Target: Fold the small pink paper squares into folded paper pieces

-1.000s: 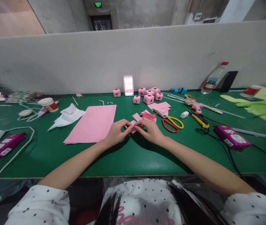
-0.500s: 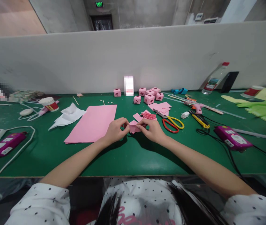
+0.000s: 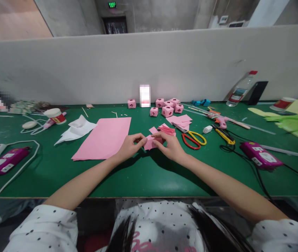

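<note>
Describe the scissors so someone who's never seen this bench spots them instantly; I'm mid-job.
On the green table, find the right hand, which pinches a small pink paper piece. Just beyond it and to its right lie the scissors, next to some loose pink sheets. One red handle and one yellow handle set them apart from the yellow tool farther right.

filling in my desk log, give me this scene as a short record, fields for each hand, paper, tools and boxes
left hand: fingers at small pink paper, grip unclear
right hand: pinching the same paper
other paper: large pink paper, flat, left of the hands
tools: scissors and yellow cutter, right of the hands
boxes: pink boxes, near the partition
</note>
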`<state>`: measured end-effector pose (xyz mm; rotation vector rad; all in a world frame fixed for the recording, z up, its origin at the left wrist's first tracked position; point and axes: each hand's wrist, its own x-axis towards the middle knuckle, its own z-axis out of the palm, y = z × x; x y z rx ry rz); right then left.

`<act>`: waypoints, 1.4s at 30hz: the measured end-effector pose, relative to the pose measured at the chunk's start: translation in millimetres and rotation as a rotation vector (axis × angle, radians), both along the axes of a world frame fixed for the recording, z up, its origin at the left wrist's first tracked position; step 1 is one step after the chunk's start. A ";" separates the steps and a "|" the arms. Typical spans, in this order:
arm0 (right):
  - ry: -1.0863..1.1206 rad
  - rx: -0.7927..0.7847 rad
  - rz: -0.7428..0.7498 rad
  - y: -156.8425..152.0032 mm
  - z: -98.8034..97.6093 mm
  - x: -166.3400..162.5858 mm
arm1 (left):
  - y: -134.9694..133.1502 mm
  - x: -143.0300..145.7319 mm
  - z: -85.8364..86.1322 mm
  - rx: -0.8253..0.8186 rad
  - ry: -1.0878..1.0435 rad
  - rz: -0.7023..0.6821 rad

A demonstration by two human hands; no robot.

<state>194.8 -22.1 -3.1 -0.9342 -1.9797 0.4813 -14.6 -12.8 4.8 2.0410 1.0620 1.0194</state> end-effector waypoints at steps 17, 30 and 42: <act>-0.232 0.205 -0.015 11.0 -0.2 14.5 | 6.9 -1.9 -2.3 -0.143 -0.145 0.037; -0.106 0.101 -0.364 44.1 6.1 51.7 | 8.9 -4.3 -5.5 -0.135 -0.147 0.059; -0.293 0.128 -0.314 43.2 1.2 48.7 | 7.2 -4.5 -5.3 -0.046 -0.042 0.076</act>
